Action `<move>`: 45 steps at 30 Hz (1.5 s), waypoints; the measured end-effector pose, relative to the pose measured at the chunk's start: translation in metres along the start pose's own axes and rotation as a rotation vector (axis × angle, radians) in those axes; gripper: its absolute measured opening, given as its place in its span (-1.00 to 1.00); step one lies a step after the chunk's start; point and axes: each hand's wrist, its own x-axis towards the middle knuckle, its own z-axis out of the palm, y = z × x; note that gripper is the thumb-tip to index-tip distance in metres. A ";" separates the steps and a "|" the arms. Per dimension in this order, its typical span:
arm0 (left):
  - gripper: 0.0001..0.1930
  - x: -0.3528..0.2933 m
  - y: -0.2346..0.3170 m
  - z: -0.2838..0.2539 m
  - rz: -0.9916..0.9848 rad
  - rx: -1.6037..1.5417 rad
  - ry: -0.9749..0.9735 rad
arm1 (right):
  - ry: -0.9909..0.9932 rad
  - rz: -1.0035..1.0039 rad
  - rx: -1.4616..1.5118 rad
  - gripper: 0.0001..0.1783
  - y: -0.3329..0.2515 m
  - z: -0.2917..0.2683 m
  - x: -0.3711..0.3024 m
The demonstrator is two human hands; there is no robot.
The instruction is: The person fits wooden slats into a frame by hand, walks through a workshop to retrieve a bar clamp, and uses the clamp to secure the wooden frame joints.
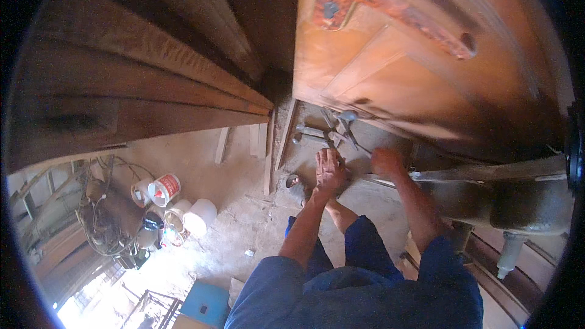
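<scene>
Tools between left hand and door edge, open floor leftward.

No text is legible, even on the bucket's red label.

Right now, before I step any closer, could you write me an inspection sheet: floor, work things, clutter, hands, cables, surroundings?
Surface: grey floor, stained, with scattered bits.
Work things: several metal tools loosely grouped on the floor, just beyond the hands.
Clutter: white buckets bunched at left; a blue box-like object at the lower edge.
Hands: left hand low, near the tools; right hand beside it, blurred. Grips unclear.
Cables: cable-like loops beside the buckets.
Surroundings: dark wooden boards at left; orange-brown panel at upper right.
</scene>
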 end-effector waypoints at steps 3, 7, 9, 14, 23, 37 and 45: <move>-0.69 0.007 -0.011 0.016 -0.032 -0.108 0.040 | -0.167 0.052 -0.054 -0.67 0.021 0.016 -0.041; -0.70 0.039 -0.033 0.033 -0.031 -0.321 0.004 | -0.374 -0.015 -0.051 -0.66 0.032 0.048 -0.088; -0.70 0.067 -0.025 0.035 -0.105 -0.211 -0.043 | -0.367 0.154 0.120 -0.64 0.031 0.059 -0.117; -0.73 0.142 -0.042 0.046 -0.057 -0.125 -0.035 | -0.447 0.380 0.256 -0.61 0.019 0.060 -0.157; -0.29 0.040 -0.042 -0.032 -0.305 -0.086 -0.220 | -0.251 0.114 0.210 -0.65 -0.004 0.075 -0.221; -0.59 -0.231 0.058 -0.250 0.039 -0.108 -0.223 | -0.809 -0.138 0.831 -0.62 -0.092 -0.070 -0.349; -0.72 -0.310 0.095 -0.402 -0.438 -0.267 -0.128 | 0.083 -0.906 1.043 -0.43 -0.244 -0.052 -0.330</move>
